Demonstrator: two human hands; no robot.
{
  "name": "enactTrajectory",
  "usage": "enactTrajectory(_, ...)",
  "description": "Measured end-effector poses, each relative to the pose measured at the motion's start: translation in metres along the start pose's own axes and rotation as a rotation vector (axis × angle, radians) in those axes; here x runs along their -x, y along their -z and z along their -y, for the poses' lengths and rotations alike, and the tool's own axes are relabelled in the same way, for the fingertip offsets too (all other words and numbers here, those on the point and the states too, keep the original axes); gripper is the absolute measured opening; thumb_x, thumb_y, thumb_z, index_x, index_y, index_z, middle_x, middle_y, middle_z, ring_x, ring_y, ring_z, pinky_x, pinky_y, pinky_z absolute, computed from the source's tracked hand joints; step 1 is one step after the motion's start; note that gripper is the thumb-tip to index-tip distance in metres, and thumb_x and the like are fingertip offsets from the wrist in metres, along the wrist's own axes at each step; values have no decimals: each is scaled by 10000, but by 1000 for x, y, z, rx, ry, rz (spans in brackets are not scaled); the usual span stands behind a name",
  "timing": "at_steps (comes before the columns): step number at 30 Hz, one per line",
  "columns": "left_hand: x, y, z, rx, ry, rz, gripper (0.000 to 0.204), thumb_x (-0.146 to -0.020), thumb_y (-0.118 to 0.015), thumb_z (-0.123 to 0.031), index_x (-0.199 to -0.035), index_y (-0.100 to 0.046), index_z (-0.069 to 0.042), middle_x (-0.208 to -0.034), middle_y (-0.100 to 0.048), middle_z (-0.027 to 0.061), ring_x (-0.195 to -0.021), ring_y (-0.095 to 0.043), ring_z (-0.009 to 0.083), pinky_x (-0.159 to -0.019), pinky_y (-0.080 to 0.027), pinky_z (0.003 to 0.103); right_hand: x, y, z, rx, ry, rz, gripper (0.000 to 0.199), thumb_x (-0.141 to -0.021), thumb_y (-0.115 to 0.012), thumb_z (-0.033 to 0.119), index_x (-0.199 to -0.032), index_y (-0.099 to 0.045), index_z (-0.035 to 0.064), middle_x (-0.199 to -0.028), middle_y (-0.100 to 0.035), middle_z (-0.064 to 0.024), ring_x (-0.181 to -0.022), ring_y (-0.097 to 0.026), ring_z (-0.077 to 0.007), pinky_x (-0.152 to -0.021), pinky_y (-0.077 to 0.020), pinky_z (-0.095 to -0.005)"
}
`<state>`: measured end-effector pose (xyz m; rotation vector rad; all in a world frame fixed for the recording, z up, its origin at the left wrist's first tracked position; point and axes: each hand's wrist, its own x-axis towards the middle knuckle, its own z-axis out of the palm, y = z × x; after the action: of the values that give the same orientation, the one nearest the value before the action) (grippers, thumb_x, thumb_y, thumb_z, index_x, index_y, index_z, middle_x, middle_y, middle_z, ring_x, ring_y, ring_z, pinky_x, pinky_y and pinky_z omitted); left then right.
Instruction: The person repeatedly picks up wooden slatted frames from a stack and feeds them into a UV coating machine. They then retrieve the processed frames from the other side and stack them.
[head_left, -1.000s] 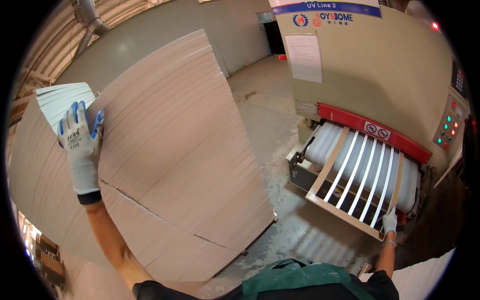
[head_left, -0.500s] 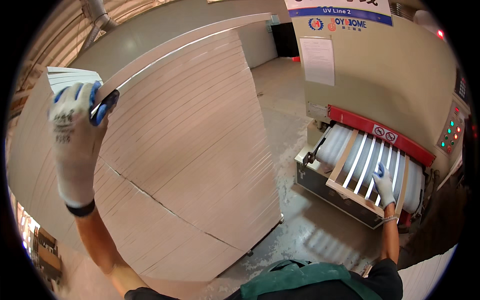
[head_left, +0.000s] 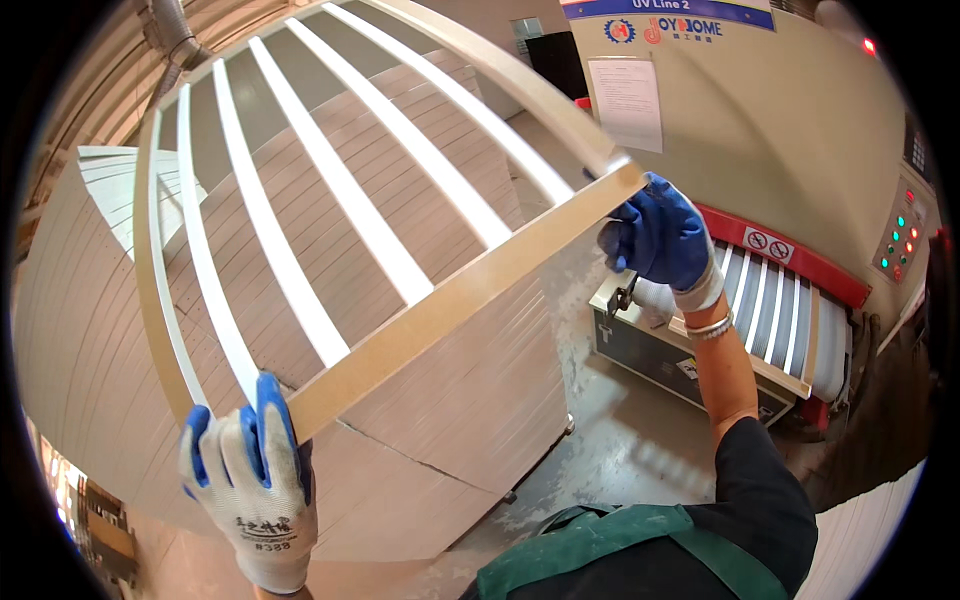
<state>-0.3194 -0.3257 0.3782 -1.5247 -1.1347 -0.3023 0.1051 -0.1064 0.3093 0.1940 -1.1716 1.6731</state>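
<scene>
A slatted frame (head_left: 470, 285), with a tan front rail and several white slats, is tilted up before me over a tall stack of boards (head_left: 440, 400). My left hand (head_left: 255, 490), in a white glove with blue-coated fingers, is closed on its near left corner. At the near right corner, my right hand (head_left: 665, 240) has its gloved fingers curled around the end of the rail. Part of that grip is hidden behind the rail. Beyond my right forearm, another slatted frame (head_left: 797, 378) lies on the machine's conveyor.
A beige machine (head_left: 760, 120) with a red guard bar (head_left: 830, 275) stands at the right. Its control panel (head_left: 903, 235) has lit buttons. The conveyor's dark base (head_left: 640, 355) stands on the worn grey floor. White strips (head_left: 115, 190) fan out at the far left.
My right hand has left the conveyor and now grips the raised frame's right corner. My left hand has come down and nearer. The raised frame's slats now spread across the view.
</scene>
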Motion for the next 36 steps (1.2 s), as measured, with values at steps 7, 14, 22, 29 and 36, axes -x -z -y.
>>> enactTrajectory(7,49,-48,-42,178,-98,-49,359,-923,-661,-77,-1279,-658,-36,-996,-593,107,-966,-607,277,-1108,-418,590,54,9,-24,476,7,-569,416,-983,-672,188,-1348,-595,3,-1065,-724,-159,-913,-736,-227,-827,-591,-377)
enactTrajectory(14,65,-83,-85,408,-179,9,325,-935,-666,-114,-1255,-652,-62,-1004,-608,101,-955,-621,280,-1120,-377,652,75,34,-85,997,134,-918,304,-853,-808,110,-1072,-652,-32,-748,-662,-26,-610,-605,-71,-512,-487,-250)
enactTrajectory(22,51,-125,-150,763,-361,137,422,-850,-697,-90,-1264,-673,-168,-953,-589,57,-1004,-617,249,-1161,-280,704,249,1,-113,1038,283,-1479,256,-828,-809,49,-1036,-674,-13,-797,-652,13,-657,-558,-36,-565,-479,-235)
enactTrajectory(29,59,-175,-270,1189,-658,265,737,-729,-795,-129,-1427,-561,-105,-981,-618,49,-1019,-610,242,-1211,-232,642,385,-49,-132,1128,59,-1941,184,-789,-790,54,-929,-688,-7,-718,-675,-38,-556,-608,-105,-508,-494,-287)
enactTrajectory(36,99,-198,-349,1296,-856,531,796,-753,-764,-161,-1497,-489,-95,-1007,-643,67,-1044,-620,261,-1208,-188,604,455,-74,-170,1112,-121,-2169,190,-771,-785,113,-888,-682,4,-700,-666,-53,-548,-617,-133,-510,-490,-310)
